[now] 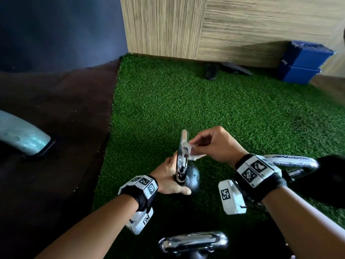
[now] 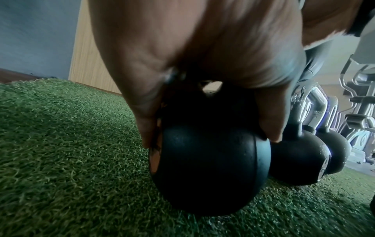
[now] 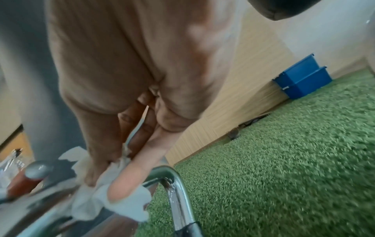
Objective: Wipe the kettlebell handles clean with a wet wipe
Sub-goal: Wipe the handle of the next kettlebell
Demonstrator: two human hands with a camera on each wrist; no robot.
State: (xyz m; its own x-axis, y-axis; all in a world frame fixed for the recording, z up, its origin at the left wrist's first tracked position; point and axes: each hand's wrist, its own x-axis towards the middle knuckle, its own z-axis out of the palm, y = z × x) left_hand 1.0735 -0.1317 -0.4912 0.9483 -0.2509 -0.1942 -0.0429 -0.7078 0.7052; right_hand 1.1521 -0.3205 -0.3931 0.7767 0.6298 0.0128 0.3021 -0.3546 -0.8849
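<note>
At frame centre, the black round kettlebell [image 1: 192, 179] is steadied by the gripping left hand [image 1: 168, 176] so its chrome handle [image 1: 182, 156] can be rubbed with the white crumpled wet wipe [image 1: 188, 149], pinched by the right hand [image 1: 216, 144].

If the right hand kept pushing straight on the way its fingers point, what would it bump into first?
The right hand pinches the wet wipe and points leftward at the chrome handle of the kettlebell. The wipe already seems pressed to it, so the handle comes first; depth is a bit unclear.
</note>
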